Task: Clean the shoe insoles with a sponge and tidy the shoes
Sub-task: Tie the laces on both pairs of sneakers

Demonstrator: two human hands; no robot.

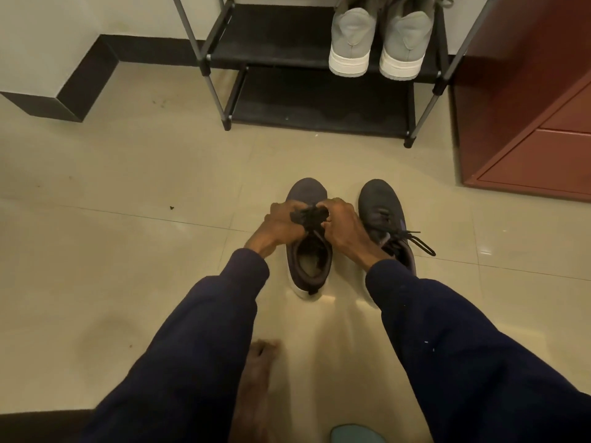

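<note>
A dark shoe (306, 190) stands on the tiled floor (128, 251) mid-frame, its long axis running 6 to 12 o'clock, toe toward 12 and open heel toward the person. Above its tongue the left hand (283, 223) and right hand (343, 225) each curl their fingers tight round the bunched black laces (309, 215). Just beside it at 3 o'clock a second dark shoe (380, 203) points the same way. At 12 o'clock a rack (287, 49) holds grey shoes (351, 43), heels outward.
</note>
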